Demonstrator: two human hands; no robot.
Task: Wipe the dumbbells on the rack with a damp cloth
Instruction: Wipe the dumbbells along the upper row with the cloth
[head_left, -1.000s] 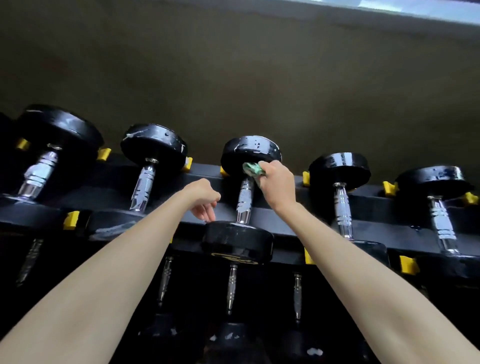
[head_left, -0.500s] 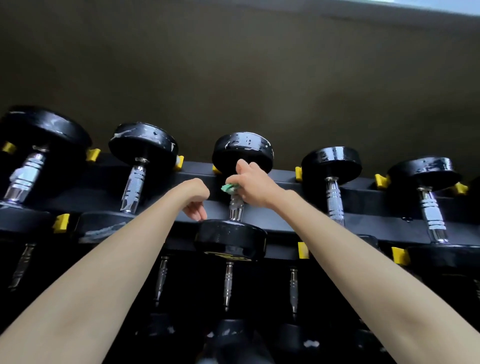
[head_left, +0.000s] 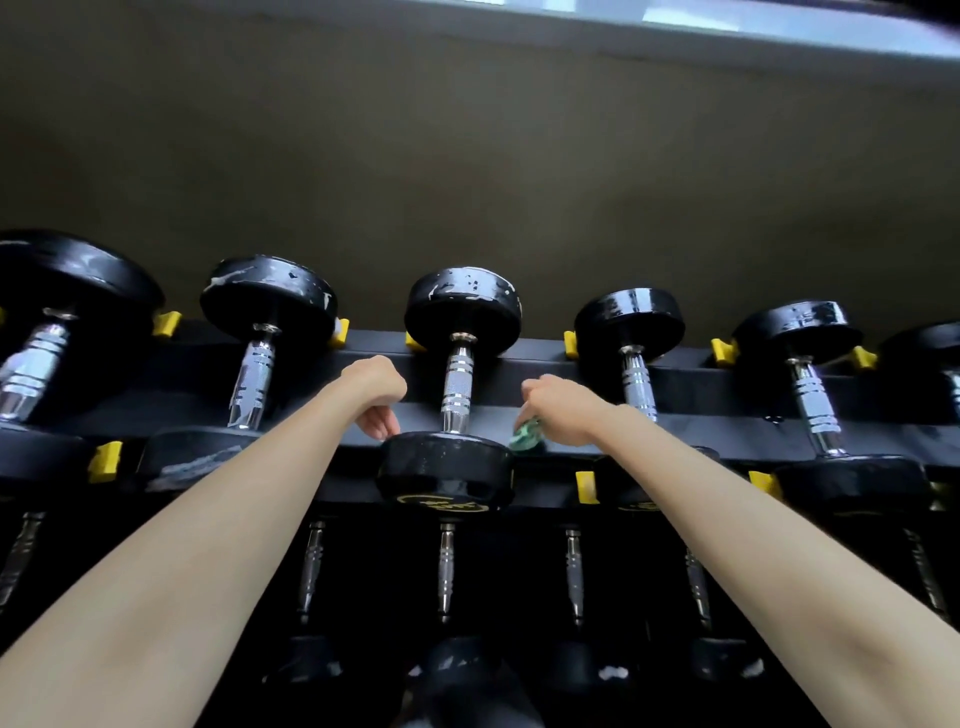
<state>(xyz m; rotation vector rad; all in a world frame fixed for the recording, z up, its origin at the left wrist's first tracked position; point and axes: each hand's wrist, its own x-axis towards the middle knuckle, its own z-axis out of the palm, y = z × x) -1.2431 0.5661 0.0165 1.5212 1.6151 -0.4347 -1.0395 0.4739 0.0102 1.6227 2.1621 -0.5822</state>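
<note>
Cloth (head_left: 525, 439) beside the middle dumbbell's (head_left: 457, 395) near head.
The dumbbell lies on the rack (head_left: 727, 389), long axis near to far. I see the right hand (head_left: 563, 410) pinching the green cloth at its right and the left hand (head_left: 374, 395) loosely curled, empty, at its left.

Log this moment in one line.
right hand: grips crumpled green cloth at right edge of near head, centre black chrome-handled dumbbell | left hand: loosely curled, holding nothing
</note>
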